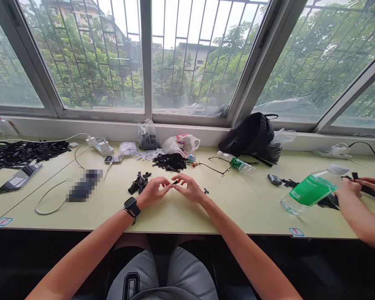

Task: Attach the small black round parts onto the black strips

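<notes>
Grey shorts [189, 273] show a 0 [131, 286]; left hand [153, 192] and right hand [190, 188], grips almost shut, pinch a black piece [175, 182].

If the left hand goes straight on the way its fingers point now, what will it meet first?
The left hand would probably meet the small black piece at its fingertips, then the right hand; depth is unclear.

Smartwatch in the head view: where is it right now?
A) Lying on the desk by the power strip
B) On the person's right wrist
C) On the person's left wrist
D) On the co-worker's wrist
C: the black smartwatch is strapped on just behind the left hand.
</notes>
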Available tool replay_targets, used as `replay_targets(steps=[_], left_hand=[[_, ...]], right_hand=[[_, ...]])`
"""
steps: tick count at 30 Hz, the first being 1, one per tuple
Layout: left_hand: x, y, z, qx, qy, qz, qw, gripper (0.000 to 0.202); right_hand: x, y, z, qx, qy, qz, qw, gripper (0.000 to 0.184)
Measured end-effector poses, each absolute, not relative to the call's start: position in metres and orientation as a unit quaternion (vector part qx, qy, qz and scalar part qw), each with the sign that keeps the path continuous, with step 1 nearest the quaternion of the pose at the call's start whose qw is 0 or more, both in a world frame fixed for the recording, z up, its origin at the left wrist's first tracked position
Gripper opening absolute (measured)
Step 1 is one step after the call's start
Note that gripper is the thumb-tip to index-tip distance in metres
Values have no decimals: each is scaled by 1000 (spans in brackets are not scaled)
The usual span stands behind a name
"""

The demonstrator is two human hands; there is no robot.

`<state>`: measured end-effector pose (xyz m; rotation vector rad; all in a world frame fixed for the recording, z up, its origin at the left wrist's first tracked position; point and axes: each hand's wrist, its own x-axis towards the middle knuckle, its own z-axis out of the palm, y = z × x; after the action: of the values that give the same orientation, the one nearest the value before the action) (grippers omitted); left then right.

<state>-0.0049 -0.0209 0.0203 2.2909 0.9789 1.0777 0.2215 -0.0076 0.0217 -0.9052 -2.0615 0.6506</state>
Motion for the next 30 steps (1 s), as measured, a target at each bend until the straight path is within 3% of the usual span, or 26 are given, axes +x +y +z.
replay_targets(steps=[6, 23, 30], left_hand=[[-4, -21, 20, 811, 356, 401, 234, 27], [-3, -19, 12, 801, 361, 363, 311, 35], [-3, -18, 13, 796, 371, 356, 319, 28]], right_hand=[[223, -8, 25, -341, -795, 335, 372, 19], [217, -9, 19, -299, -766, 438, 363, 30], [218, -6, 16, -340, -776, 372, 380, 29]])
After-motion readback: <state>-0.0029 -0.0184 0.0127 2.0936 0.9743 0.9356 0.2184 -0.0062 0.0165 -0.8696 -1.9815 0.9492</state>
